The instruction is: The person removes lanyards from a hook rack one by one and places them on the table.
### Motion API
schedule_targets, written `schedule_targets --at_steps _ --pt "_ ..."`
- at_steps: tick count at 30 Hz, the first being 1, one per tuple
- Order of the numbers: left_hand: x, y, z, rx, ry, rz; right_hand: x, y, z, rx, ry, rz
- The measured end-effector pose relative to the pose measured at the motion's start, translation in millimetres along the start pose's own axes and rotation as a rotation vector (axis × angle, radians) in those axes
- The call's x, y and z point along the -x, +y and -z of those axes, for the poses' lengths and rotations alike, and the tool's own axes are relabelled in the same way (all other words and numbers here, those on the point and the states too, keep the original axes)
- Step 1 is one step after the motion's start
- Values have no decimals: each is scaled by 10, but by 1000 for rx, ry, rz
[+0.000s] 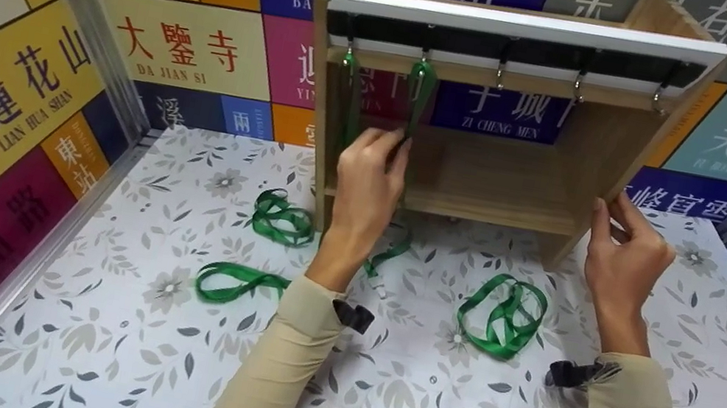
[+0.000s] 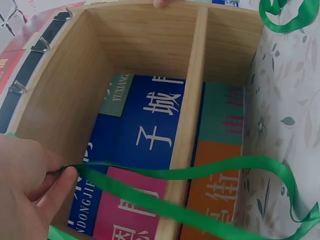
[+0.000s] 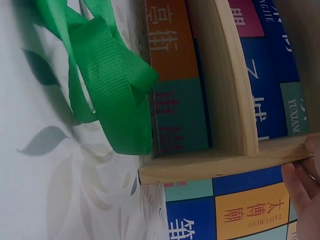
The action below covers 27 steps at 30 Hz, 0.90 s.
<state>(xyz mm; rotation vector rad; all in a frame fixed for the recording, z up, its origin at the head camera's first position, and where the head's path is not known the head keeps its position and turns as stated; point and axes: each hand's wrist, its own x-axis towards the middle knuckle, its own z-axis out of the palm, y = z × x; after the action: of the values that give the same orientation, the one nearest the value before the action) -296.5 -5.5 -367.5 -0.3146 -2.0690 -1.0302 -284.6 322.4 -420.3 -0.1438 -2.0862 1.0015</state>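
Note:
A green lanyard [image 1: 421,87] hangs from the second hook of a wooden rack [image 1: 489,215]. My left hand [image 1: 368,179] pinches that lanyard below the hook, between thumb and fingers. Its loop [image 2: 220,169] trails down past the shelf to the table in the left wrist view. My right hand [image 1: 626,261] grips the front edge of the rack's right side panel [image 3: 220,166], fingers and thumb on either side. Another green lanyard [image 1: 349,67] hangs on the leftmost hook, partly hidden lower down by my left hand.
Green lanyards lie on the floral tabletop: a coiled lanyard [image 1: 283,220] and a folded lanyard [image 1: 233,286] at left, and a looped lanyard [image 1: 504,318] before the rack's right half. Metal hooks [image 1: 578,88] line the black strip. Printed sign panels [image 1: 186,45] stand behind.

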Motion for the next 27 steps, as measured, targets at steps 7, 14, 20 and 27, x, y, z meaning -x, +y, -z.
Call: schedule_targets --at_steps 7,14,20,27 --pt "-65 247 46 80 -6 -85 8 15 9 6 -7 -21" --pt "-318 628 73 170 -27 -227 7 -17 23 -5 -5 -4" --pt "-403 714 99 160 -59 -309 -3 -1 6 -30 14 30" --pt "-205 461 71 52 -250 -347 -4 20 14 -19 17 50"
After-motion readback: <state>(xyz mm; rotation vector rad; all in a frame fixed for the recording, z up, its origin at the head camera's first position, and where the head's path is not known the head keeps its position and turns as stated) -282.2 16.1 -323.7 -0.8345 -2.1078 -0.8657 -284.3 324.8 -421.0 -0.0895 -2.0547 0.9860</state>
